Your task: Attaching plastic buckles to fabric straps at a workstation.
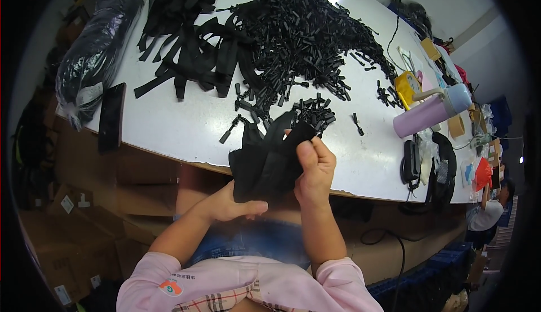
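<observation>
1. Blk cloth (265,171) is held at the table's (360,168) near edge, in front of a small heap of blk pulls (313,115).
2. Its upper right part is pinched btw thumb & fingers of the right hand (315,168), grip closed.
3. Its lower left is met by the left hand (228,204); 1 thumb is extended, fingers hidden, closure can't be told.
4. Blk straps (197,58) are piled far left; lilac bottle (420,116) w/ blue lid is seen right.
</observation>
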Motion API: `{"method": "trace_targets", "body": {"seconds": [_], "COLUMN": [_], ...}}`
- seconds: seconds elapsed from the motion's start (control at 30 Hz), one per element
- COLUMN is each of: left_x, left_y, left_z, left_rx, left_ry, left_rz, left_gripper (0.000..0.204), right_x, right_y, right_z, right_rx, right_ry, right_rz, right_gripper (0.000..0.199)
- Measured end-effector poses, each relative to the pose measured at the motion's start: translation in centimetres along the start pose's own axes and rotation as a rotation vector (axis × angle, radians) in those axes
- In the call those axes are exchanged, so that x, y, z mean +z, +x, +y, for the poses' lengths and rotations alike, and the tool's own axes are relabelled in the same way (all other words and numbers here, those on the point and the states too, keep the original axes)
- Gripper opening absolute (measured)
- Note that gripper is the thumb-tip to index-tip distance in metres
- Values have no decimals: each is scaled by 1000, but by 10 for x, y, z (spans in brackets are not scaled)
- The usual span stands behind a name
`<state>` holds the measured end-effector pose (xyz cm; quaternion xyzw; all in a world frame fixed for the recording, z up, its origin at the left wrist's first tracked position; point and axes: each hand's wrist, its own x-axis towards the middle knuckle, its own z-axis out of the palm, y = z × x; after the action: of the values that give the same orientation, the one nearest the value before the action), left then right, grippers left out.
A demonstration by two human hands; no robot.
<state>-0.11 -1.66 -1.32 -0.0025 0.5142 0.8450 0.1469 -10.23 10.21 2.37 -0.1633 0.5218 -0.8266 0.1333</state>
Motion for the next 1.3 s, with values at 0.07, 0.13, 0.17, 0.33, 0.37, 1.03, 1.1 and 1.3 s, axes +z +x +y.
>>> {"method": "trace_targets", "body": {"seconds": [0.07, 0.13, 0.17, 0.33, 0.37, 1.03, 1.1, 1.3], "left_x": [0, 1, 1, -2, -1, 1, 1, 3], "left_y": [1, 0, 0, 0, 0, -5, -3, 2], "left_z": [1, 2, 2, 0, 2, 16, 9, 23], "left_rx": [-22, -45, -63, -52, -31, -229, -20, -19], "left_ry": [16, 30, 26, -28, -20, 6, 47, 79], "left_rz": [6, 13, 22, 67, 71, 40, 108, 113], "left_gripper": [19, 20, 20, 21, 18, 30, 56, 50], "right_x": [-1, -9, -10, -8, -6, 6, 6, -6], "right_y": [1, 4, 6, 21, 22, 25, 28, 28], "right_z": [-1, -4, -7, -21, -25, -53, -64, -80], "right_rx": [57, -76, -75, -421, -439, -489, -600, -594], "right_ry": [-6, -146, -147, -209, -216, -77, -75, 30], "right_rz": [-15, -141, -142, -66, -83, -104, -21, -2], "right_gripper": [15, 12, 12, 7, 7, 15, 14, 13]}}
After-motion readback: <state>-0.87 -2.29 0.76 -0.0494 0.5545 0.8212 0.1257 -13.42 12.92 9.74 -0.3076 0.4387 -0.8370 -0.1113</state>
